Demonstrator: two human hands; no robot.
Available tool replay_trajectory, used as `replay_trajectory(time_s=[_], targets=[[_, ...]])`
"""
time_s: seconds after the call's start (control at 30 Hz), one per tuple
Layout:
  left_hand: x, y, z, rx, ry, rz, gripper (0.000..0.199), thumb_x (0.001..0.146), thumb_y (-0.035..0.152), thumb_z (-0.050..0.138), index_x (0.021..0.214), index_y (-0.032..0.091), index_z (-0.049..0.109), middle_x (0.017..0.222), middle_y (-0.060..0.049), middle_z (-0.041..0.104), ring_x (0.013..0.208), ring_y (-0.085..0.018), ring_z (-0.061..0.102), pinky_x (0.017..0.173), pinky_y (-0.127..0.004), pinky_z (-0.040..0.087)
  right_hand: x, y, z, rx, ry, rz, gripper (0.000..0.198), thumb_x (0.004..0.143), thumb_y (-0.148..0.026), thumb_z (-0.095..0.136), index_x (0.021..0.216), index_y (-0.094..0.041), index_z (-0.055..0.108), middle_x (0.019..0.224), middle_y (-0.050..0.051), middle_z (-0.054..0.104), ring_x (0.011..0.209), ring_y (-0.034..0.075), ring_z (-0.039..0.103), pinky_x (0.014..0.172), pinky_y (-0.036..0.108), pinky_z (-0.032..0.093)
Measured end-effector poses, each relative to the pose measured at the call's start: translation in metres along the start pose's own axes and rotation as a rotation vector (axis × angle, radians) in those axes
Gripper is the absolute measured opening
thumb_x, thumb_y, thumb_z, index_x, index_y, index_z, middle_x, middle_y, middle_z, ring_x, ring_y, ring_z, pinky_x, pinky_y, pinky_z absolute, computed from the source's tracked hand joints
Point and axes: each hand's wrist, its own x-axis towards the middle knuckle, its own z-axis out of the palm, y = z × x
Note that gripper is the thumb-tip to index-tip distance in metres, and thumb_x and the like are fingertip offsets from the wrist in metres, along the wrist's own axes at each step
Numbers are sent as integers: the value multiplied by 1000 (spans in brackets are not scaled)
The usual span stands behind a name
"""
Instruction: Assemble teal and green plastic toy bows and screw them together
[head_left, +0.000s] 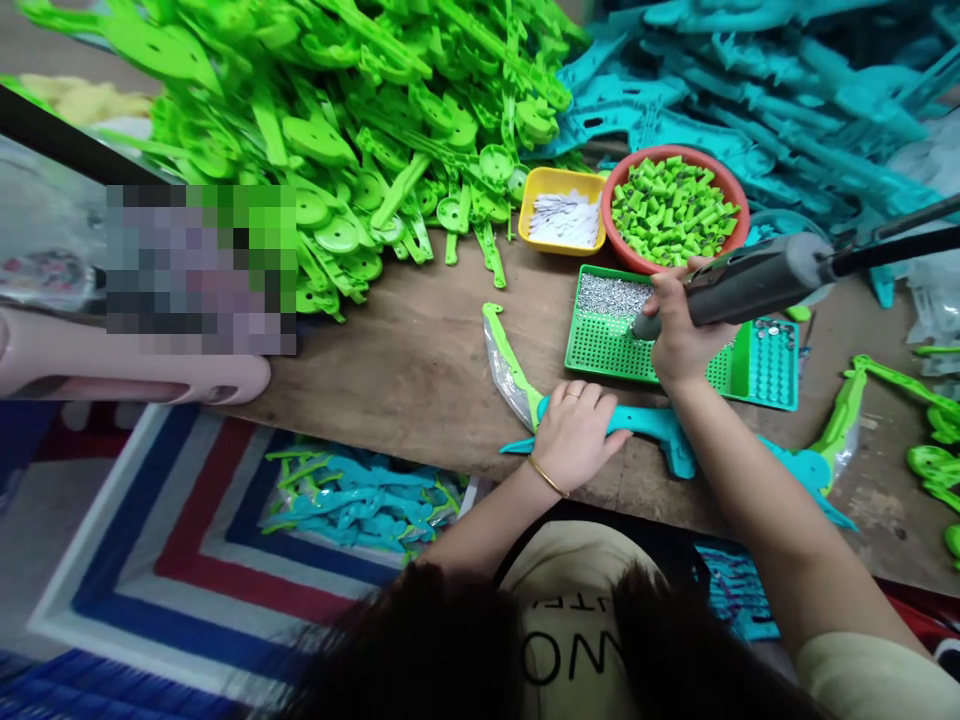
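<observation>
My left hand (pixel 576 435) is closed over a long teal plastic part (pixel 651 420) lying on the wooden table (pixel 420 350). Light green arms stick out at both ends of it: a left arm (pixel 507 345) with a clear film-like piece along its side, and a right arm (pixel 838 430). My right hand (pixel 688 345) grips a grey electric screwdriver (pixel 757 280), tilted, its tip down at a green perforated tray (pixel 596 350). Small silver screws (pixel 615 296) fill the back of that tray. My right forearm hides part of the teal piece.
Behind the tray stand a yellow bowl (pixel 526 225) of white slips and a red bowl (pixel 611 235) of small green pieces. Heaps of green parts (pixel 330 140) and teal parts (pixel 720 90) rise at the back. A teal dimpled tray (pixel 776 365) adjoins the green one.
</observation>
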Motion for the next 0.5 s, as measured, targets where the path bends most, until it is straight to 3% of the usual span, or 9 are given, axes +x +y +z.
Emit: replay_trajectory(time_s=[0.2,0.37,0.5], targets=[[1,2,2,29,-8,-6,39,86,57,58,101,21,65,98,-8,58,101,-27,51,90,-40,39,2,-40,-18,46,-21,-86,25,80,-42,70,98,-29,58,78,-4,63,46,9,53,46,28,48],[3,3,2,11,-32,-18,39,89,55,56,105,21,65,103,-8,58,102,-26,50,89,-40,39,-30,-80,-49,104,-243,18,26,80,-30,72,105,-31,62,82,-4,67,46,8,54,44,26,48],[3,3,1,21,-27,-19,37,88,55,57,101,21,65,102,-8,59,101,-27,50,87,-41,38,-52,-78,-63,81,-304,75,34,79,-30,73,110,-33,61,87,-4,68,51,9,58,48,26,51]])
